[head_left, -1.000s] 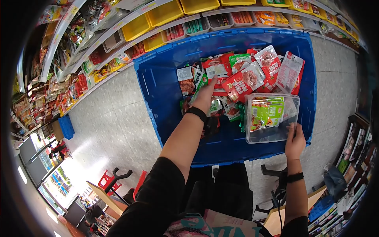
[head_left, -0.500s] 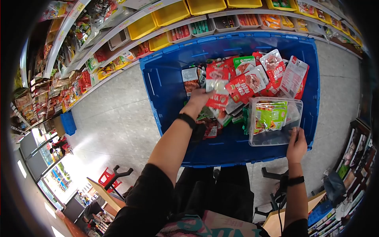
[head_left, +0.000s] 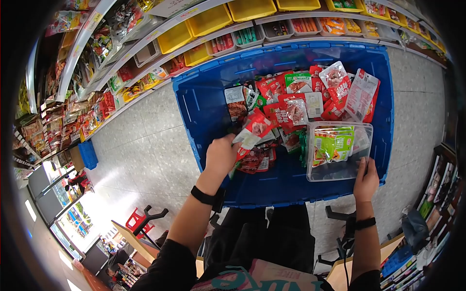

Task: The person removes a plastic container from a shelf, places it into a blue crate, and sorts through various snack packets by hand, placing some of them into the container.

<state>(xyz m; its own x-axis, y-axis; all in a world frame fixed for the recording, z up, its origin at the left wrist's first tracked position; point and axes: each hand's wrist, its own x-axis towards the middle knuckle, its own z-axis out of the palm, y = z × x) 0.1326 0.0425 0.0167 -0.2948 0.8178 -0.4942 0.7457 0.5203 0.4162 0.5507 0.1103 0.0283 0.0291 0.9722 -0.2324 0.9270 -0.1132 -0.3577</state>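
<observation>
My left hand (head_left: 222,154) is closed on the edge of a red and white snack packet (head_left: 254,130), which is tilted above the left part of a blue crate (head_left: 286,195). With my right hand (head_left: 366,180) I grip the near right corner of a clear plastic box (head_left: 335,173) at the crate's right side. Inside that box lie several green snack packets (head_left: 333,145). Behind both hands, a pile of mostly red packets (head_left: 290,110) fills the crate's middle and back. A silver-backed packet (head_left: 360,95) leans at the right end of the pile.
Beyond the crate runs a curved shelf with yellow bins (head_left: 208,22) and grey bins of small packets (head_left: 246,36). Packed snack racks (head_left: 58,116) stand at left. A red stool (head_left: 138,222) and a wooden tabletop (head_left: 136,241) are at lower left; more shelving (head_left: 429,194) is at right.
My left hand has drawn a red packet left and toward me, turning it to a slant. More of the pile's middle shows. My right hand and the clear box have barely moved.
</observation>
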